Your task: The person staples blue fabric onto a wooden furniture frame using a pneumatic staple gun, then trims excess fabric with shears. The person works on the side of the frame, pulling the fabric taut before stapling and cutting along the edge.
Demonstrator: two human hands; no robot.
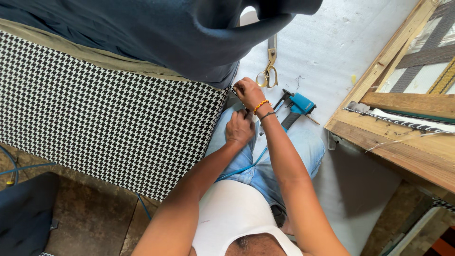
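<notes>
We see the left hand (239, 128) resting with curled fingers against the corner of the houndstooth cushion (109, 114), its grasp hidden from us. The right hand (247, 91), just above, pinches the cushion's edge where the dark blue fabric (156, 33) overhangs it. Brass-handled scissors (270, 66) lie on the white sheet (332, 42) near the right hand, a blue staple gun (296, 106) beside the wrist, and a wooden frame (403, 137) stands well apart.

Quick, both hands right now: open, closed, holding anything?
Left hand: closed, pressing at the houndstooth panel corner; grip contents cannot be told.
Right hand: closed, pinching fabric at that corner.
</notes>
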